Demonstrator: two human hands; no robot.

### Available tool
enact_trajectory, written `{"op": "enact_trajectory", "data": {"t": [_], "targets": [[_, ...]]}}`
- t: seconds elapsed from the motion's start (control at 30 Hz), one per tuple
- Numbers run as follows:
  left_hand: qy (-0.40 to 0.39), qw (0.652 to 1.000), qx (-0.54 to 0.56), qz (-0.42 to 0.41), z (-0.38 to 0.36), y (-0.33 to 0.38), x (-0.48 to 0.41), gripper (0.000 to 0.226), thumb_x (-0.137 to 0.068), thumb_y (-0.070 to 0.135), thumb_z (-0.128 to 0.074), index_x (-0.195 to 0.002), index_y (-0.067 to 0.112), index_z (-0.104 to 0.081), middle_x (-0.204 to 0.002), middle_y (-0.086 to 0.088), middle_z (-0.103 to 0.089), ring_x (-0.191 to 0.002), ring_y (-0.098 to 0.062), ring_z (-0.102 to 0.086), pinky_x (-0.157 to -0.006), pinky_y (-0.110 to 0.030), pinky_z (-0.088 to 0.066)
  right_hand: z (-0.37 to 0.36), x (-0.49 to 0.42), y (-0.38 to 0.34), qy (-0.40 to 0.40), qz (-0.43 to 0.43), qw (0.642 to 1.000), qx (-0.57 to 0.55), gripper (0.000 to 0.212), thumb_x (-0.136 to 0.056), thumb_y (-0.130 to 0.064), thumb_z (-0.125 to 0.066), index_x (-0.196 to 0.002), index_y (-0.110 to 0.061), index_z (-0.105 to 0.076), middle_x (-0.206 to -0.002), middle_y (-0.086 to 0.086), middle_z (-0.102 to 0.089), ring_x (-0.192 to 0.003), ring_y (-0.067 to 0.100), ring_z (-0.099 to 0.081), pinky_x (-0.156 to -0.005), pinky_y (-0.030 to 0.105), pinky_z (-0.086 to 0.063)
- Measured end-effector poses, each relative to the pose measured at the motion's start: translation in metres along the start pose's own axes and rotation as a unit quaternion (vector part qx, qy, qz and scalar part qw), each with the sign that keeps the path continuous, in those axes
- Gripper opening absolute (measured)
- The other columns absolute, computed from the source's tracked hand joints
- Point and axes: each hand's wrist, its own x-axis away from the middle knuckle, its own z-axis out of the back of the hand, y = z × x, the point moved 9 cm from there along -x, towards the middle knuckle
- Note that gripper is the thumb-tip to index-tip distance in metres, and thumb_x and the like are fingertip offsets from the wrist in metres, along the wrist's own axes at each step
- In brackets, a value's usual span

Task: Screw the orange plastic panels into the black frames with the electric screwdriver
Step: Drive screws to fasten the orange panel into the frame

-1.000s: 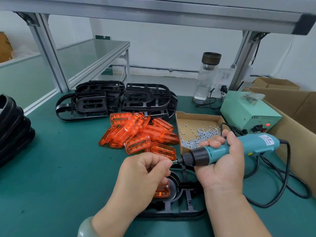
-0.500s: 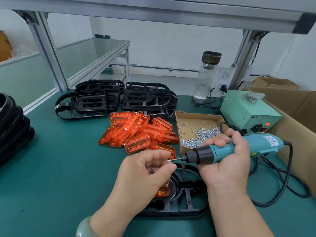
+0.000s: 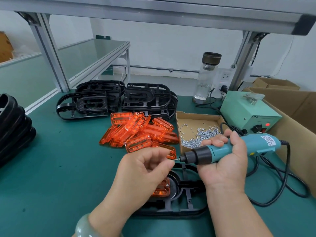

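My right hand (image 3: pixel 224 161) grips the teal electric screwdriver (image 3: pixel 227 150), held level with its bit pointing left. My left hand (image 3: pixel 145 171) pinches a small screw (image 3: pixel 173 161) at the bit tip; the screw is barely visible. Under both hands a black frame (image 3: pixel 186 199) lies on the green mat with an orange panel (image 3: pixel 161 189) seated in it, partly hidden by my left hand. A heap of loose orange panels (image 3: pixel 138 134) lies just beyond. Stacked black frames (image 3: pixel 119 98) sit at the back.
An open cardboard box of screws (image 3: pixel 196 132) sits right of the panels. A green power supply (image 3: pixel 248 115) and a glass bottle (image 3: pixel 205 79) stand behind it, and the tool's black cable (image 3: pixel 282 182) loops at right. More black parts (image 3: pixel 12 127) are stacked at far left. Cardboard cartons (image 3: pixel 294 113) line the right edge.
The screwdriver drew back to the right and rose slightly, exposing its bit. My left hand's fingers opened a little and now hold the screw at the bit tip.
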Motion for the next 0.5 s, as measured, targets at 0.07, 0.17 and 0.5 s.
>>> {"op": "enact_trajectory", "data": {"t": [0.07, 0.17, 0.5], "targets": [[0.013, 0.999, -0.032, -0.003, 0.014, -0.001, -0.007, 0.021, -0.075, 0.017, -0.075, -0.085, 0.034, -0.071, -0.08, 0.012, -0.073, -0.07, -0.006, -0.067, -0.064, -0.006, -0.048, 0.002, -0.002, -0.002, 0.002, 0.005, 1.0, 0.005, 0.01, -0.094, -0.02, -0.054, -0.084, -0.02, -0.051, -0.062, -0.01, -0.045, -0.045, 0.004, -0.044, -0.052, 0.017, -0.047], [-0.004, 0.987, -0.156, 0.028, 0.041, -0.017, -0.017, 0.03, -0.073, 0.023, -0.078, -0.092, 0.041, -0.065, -0.086, 0.018, -0.07, -0.08, 0.007, -0.062, -0.071, -0.007, -0.045, 0.002, -0.004, -0.005, 0.001, 0.008, 1.0, 0.015, 0.01, -0.094, -0.02, -0.054, -0.084, -0.02, -0.051, -0.061, -0.011, -0.046, -0.045, 0.004, -0.044, -0.053, 0.018, -0.046], [-0.312, 0.877, -0.35, 0.107, 0.025, -0.064, 0.005, 0.123, -0.038, 0.069, -0.067, -0.144, 0.048, -0.01, -0.128, 0.037, -0.014, -0.127, 0.01, -0.006, -0.108, -0.017, -0.014, 0.005, -0.007, -0.009, 0.007, 0.011, 0.999, 0.042, 0.012, -0.094, -0.019, -0.055, -0.084, -0.02, -0.049, -0.059, -0.011, -0.047, -0.044, 0.003, -0.045, -0.054, 0.017, -0.046]]}}
